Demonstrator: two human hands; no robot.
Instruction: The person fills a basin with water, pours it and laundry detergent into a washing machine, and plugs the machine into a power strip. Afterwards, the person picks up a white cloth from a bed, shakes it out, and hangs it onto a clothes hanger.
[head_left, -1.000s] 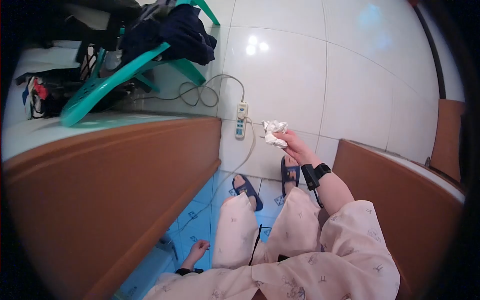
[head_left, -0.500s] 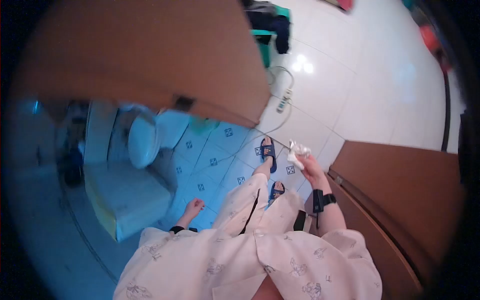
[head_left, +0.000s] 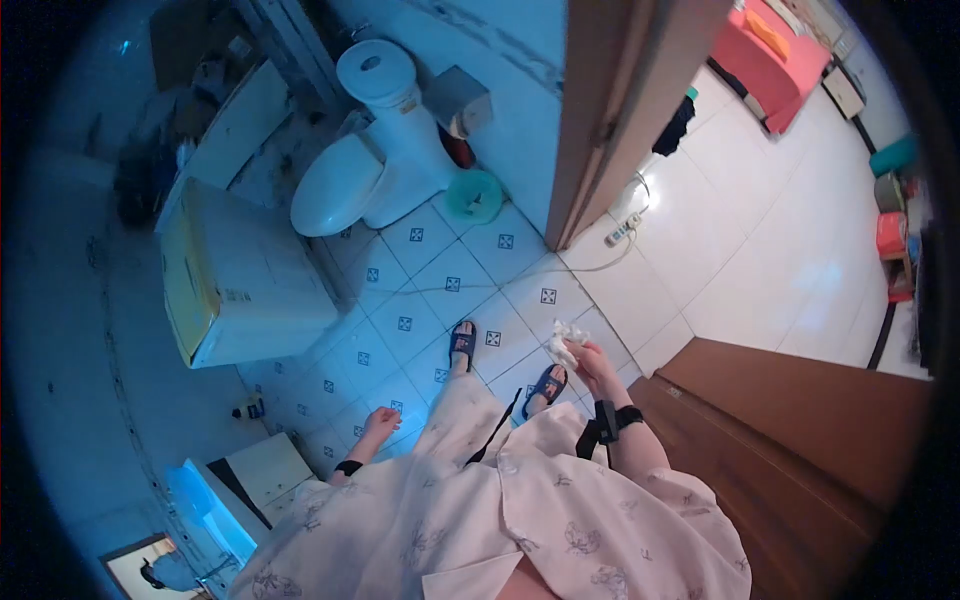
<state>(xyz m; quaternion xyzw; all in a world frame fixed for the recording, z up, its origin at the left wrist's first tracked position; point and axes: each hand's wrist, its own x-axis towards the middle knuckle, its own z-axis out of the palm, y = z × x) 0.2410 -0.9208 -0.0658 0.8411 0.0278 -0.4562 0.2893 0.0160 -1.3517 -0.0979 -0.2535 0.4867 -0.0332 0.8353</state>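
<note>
Leftmost, the bare left hand point(head_left: 381, 422) hangs with fingers curled, nothing visible in them; how tightly, I can't tell. Then a round green plastic container point(head_left: 458, 190) stands at eleven o'clock from the right hand point(head_left: 594, 364), whose fingers pinch a crumpled white papery wad point(head_left: 567, 338) at its ten o'clock: a carrying step, I'd judge, calling for steady grip.

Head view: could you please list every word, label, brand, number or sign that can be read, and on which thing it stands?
No text can be read.
Large white box-shaped object: dark marking, too blurred to read.
Toilet: small mark, too small to read.
Floor tiles: dark square patterns, not words.
</note>
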